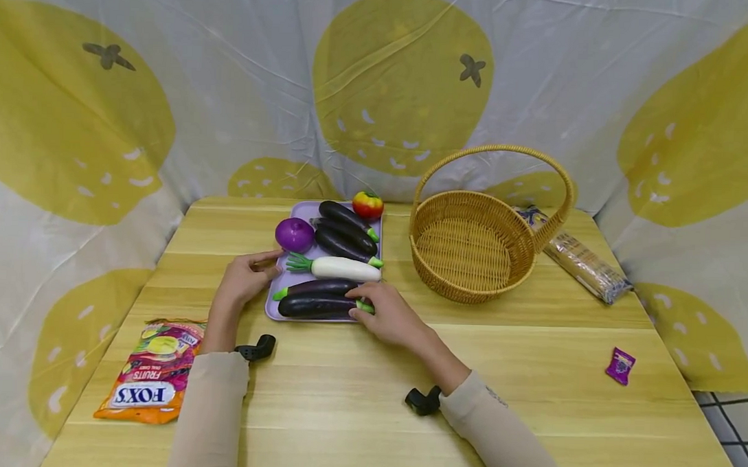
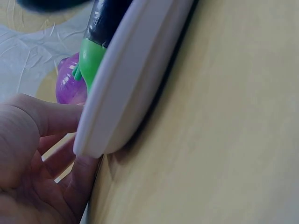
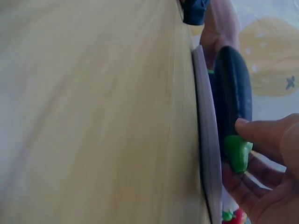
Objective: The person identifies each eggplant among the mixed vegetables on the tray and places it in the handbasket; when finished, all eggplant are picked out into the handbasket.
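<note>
Where a cloth (image 1: 249,85) printed with large yellow fruit is hung as a backdrop, a pale wooden surface (image 1: 331,411) is set before it. Right of centre, a wicker basket (image 1: 471,292) with a tall looped handle is placed. To its left is set a lilac tray (image 1: 286,280), on which eggplants, a white radish (image 1: 348,268) and a purple onion (image 1: 294,235) are laid. Beside the left forearm, a candy bag (image 1: 155,373) is laid.

The tray's left edge appears to be pinched by the left hand (image 1: 245,280), thumb on one side and fingers (image 2: 84,170) on the other. By the right hand (image 1: 386,313), the front eggplant (image 1: 316,306) is pinched at its green-capped end. The step in hand is judged to be the handling of this eggplant; whether it is being taken up or set down cannot be told. For the next move, a steady tray and a secure pinch would be needed, so that the neighbouring eggplant (image 1: 329,286) is not rolled.

The front eggplant is stretched along the tray's near edge, its capped end between the right thumb and fingers, its body pointed leftward. At far right, well apart, a small wrapped sweet (image 1: 620,366) is seen.
</note>
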The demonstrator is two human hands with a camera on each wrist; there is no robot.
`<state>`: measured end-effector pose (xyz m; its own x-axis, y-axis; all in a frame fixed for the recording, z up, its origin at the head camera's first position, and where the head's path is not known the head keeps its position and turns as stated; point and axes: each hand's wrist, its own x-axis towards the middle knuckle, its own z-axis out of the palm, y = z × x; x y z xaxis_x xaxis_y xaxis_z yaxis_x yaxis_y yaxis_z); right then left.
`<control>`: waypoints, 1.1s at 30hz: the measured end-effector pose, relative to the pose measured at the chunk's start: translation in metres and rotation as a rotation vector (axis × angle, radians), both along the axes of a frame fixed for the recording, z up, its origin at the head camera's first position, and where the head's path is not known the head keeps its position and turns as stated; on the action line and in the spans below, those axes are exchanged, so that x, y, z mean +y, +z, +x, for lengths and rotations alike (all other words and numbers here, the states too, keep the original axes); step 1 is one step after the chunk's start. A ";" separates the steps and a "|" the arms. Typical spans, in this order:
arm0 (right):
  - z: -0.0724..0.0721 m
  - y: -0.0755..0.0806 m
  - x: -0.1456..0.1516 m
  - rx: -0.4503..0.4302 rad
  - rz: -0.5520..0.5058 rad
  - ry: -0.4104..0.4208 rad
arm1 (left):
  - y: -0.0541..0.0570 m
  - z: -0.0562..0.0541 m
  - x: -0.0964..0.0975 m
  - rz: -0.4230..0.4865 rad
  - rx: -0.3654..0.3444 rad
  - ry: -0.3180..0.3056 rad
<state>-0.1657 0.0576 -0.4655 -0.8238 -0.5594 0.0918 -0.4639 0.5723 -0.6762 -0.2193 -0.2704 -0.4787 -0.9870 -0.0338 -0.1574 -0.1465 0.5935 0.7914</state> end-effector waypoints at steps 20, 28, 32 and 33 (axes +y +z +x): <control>-0.004 0.044 0.078 0.123 -0.150 -0.153 | 0.004 0.001 0.000 -0.013 -0.018 0.008; -0.014 0.056 0.126 0.183 -0.117 -0.243 | 0.002 0.001 0.002 -0.026 -0.016 0.014; -0.020 0.057 0.148 0.191 -0.088 -0.288 | 0.002 0.002 0.002 -0.018 -0.009 0.018; -0.022 0.057 0.153 0.188 -0.081 -0.301 | 0.002 0.002 0.002 -0.018 -0.009 0.020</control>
